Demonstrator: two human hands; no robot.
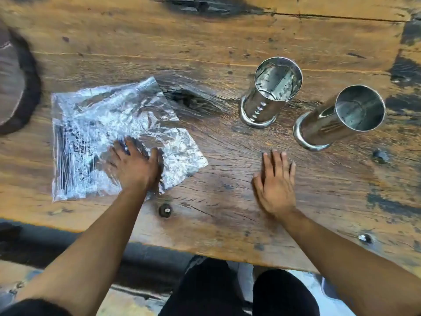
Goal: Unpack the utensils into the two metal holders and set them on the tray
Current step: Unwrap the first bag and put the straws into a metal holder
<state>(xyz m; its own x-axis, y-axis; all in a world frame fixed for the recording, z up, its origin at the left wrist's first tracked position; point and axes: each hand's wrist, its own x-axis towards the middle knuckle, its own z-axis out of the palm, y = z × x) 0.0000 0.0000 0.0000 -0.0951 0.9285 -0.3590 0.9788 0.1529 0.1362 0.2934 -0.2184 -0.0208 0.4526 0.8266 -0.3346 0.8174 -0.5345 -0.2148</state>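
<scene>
A clear crumpled plastic bag (95,124) lies on the wooden table (205,42) at the left, with dark thin utensils (66,156) showing through its left side. My left hand (134,165) rests on the bag's lower right part with fingers spread. My right hand (275,181) lies flat on the bare wood, fingers straight, holding nothing. Two shiny metal holders stand upright and empty to the right: one (271,92) behind my right hand, the other (341,117) further right.
A dark round wooden object (16,83) sits at the table's left edge. Bolt heads (165,210) dot the near part of the table. My dark-clothed legs (205,290) are below the front edge. No tray is in view.
</scene>
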